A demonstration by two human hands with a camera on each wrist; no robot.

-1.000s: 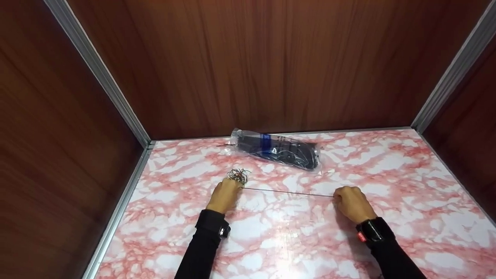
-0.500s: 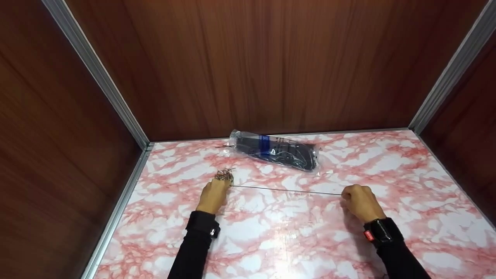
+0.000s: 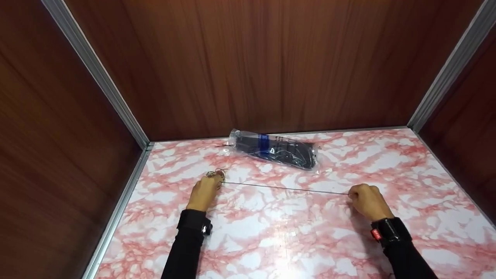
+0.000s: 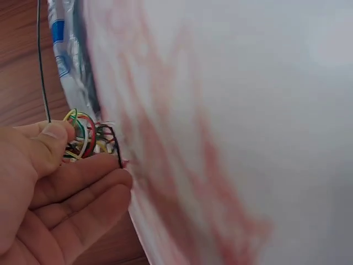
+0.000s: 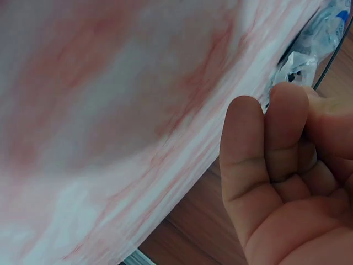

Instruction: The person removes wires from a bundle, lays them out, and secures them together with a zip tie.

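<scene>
A thin dark wire (image 3: 285,188) runs nearly straight between the two hands, low over the table. At its left end the left hand (image 3: 204,192) pinches it between thumb and forefinger. A tangled bundle of thin wires (image 4: 83,135) in green, yellow, white, red and black curls by those fingertips in the left wrist view; the other fingers of this hand lie below the bundle. At the right end the right hand (image 3: 370,201) pinches the wire with curled fingers. The pinch itself is mostly hidden by its fingers (image 5: 287,110) in the right wrist view.
A clear plastic bag (image 3: 277,151) with a blue band and dark contents lies behind the hands, near the back wall. The table (image 3: 286,232) has a red and white marbled top. Brown wood-look panels (image 3: 255,66) enclose it at the back and both sides.
The hands have moved apart, the left one to the left and the right one to the right. A longer stretch of wire shows between them. The bundle has travelled with the left hand.
</scene>
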